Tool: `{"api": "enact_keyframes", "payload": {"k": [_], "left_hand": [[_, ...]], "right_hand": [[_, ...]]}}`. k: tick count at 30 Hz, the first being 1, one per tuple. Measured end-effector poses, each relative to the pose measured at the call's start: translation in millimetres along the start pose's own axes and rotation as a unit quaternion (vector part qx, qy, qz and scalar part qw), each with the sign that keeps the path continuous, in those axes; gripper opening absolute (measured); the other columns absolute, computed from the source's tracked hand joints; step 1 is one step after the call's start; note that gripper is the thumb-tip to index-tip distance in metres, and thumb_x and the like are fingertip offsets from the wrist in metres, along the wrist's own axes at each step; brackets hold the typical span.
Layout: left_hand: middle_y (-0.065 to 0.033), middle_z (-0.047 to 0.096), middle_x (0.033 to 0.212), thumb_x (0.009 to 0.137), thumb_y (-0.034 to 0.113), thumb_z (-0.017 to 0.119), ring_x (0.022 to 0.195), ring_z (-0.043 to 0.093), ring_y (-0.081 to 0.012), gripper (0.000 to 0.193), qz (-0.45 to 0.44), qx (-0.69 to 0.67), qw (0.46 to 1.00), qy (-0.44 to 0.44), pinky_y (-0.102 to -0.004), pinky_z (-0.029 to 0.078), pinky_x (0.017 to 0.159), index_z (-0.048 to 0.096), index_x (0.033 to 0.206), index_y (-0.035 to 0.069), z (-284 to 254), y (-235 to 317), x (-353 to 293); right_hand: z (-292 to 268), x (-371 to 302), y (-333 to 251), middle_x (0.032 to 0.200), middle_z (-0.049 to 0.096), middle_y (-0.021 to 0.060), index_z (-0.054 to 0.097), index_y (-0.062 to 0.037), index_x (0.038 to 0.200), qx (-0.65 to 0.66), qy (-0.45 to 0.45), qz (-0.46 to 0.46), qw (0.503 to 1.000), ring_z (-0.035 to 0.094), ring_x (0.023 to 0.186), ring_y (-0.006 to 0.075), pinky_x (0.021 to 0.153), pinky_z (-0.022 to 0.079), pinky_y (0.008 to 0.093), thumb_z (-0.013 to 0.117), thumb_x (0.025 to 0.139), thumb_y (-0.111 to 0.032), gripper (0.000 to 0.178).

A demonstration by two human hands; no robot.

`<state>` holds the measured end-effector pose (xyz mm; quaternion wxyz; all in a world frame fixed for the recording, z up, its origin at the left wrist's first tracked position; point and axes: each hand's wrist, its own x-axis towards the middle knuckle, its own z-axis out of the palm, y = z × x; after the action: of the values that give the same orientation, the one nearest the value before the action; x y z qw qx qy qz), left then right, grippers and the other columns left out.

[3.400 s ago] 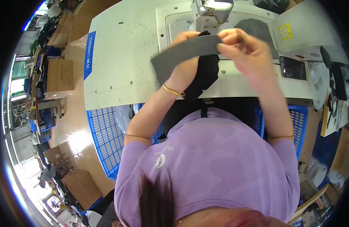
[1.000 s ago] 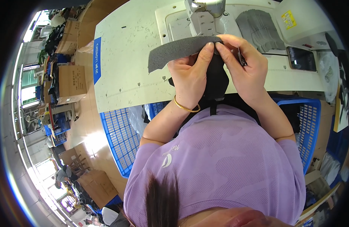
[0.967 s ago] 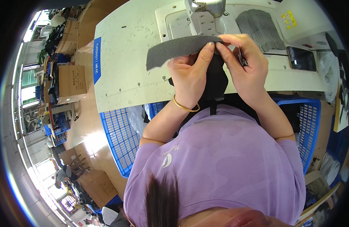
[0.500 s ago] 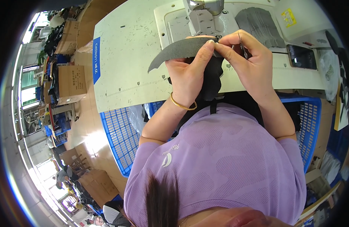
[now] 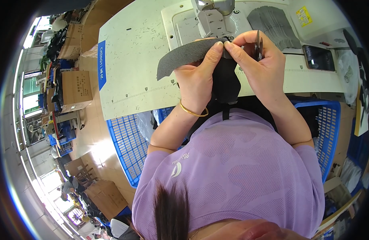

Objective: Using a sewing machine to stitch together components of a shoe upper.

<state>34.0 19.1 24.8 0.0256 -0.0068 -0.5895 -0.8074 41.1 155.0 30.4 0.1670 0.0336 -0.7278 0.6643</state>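
In front of the sewing machine (image 5: 213, 20), my left hand (image 5: 195, 80) holds a curved grey piece of felt-like material (image 5: 178, 57) between thumb and fingers. The free end of this piece sticks out to the left. A black piece of cloth (image 5: 226, 82) hangs below the fingertips, between my two hands. My right hand (image 5: 265, 68) is closed, thumb and forefinger pinching the edge of the grey and black pieces where the thumbs meet. Small metal thread snips (image 5: 258, 46) stay tucked in the fingers of my right hand, blades pointing away.
A stack of grey cut pieces (image 5: 272, 26) lies right of the machine, with a dark phone (image 5: 319, 58) nearer. Thread scraps dot the pale tabletop (image 5: 128, 76). Blue plastic baskets (image 5: 125, 150) flank me below the table edge. Cardboard boxes (image 5: 76, 89) stand at the left.
The grey piece has turned, showing a broader, blunter free end. The black cloth hangs straighter and fuller. The snips have shifted in my right hand, and both hands have moved slightly left.
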Motion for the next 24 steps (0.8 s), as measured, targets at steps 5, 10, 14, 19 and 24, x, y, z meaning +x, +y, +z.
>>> {"api": "enact_keyframes", "payload": {"k": [5,10,14,19,24], "left_hand": [[-0.0059,0.068,0.092,0.088,0.004,0.070,0.082,0.062,-0.0109,0.012,-0.019,-0.024,1.000,0.002,-0.0235,0.052,0.073,0.067,0.098,-0.003,1.3,2.6,-2.2],[-0.0053,0.068,0.092,0.088,0.004,0.070,0.081,0.062,-0.0103,0.012,-0.009,-0.030,0.999,-0.009,-0.0232,0.051,0.072,0.067,0.098,-0.002,0.7,0.0,-1.7],[-0.0049,0.068,0.091,0.088,0.004,0.070,0.080,0.062,-0.0098,0.012,-0.003,-0.043,0.999,-0.010,-0.0232,0.051,0.072,0.067,0.098,-0.002,2.6,-1.3,-1.7],[-0.0050,0.068,0.092,0.088,0.004,0.069,0.080,0.062,-0.0100,0.012,0.003,-0.064,0.998,-0.002,-0.0235,0.051,0.072,0.067,0.098,-0.002,3.5,-3.1,-1.1],[-0.0064,0.069,0.091,0.089,0.006,0.069,0.077,0.063,-0.0111,0.015,0.027,-0.049,0.998,0.004,-0.0242,0.052,0.069,0.066,0.100,-0.003,3.2,-3.1,-0.5]], "right_hand": [[0.7,-0.3,3.3,0.069,0.058,-0.0041,0.063,-0.0040,0.083,0.003,0.003,-0.018,1.000,0.041,0.057,0.0018,0.051,0.035,0.0195,0.073,0.085,-0.014,0.014],[-0.1,-0.8,0.7,0.069,0.058,-0.0044,0.063,-0.0042,0.083,-0.002,0.005,-0.017,1.000,0.041,0.058,0.0017,0.051,0.035,0.0193,0.073,0.084,-0.013,0.014],[0.1,-1.5,1.3,0.070,0.058,-0.0045,0.063,-0.0044,0.083,0.012,0.010,-0.014,1.000,0.042,0.058,0.0016,0.052,0.035,0.0190,0.074,0.084,-0.012,0.013],[0.7,-2.0,1.7,0.071,0.058,-0.0046,0.063,-0.0045,0.084,0.008,0.010,-0.018,1.000,0.042,0.058,0.0015,0.052,0.035,0.0188,0.074,0.084,-0.012,0.013],[2.3,-3.9,2.2,0.071,0.059,-0.0043,0.064,-0.0041,0.086,0.014,0.012,-0.029,0.999,0.042,0.059,0.0011,0.052,0.034,0.0184,0.074,0.085,-0.012,0.013]]}}
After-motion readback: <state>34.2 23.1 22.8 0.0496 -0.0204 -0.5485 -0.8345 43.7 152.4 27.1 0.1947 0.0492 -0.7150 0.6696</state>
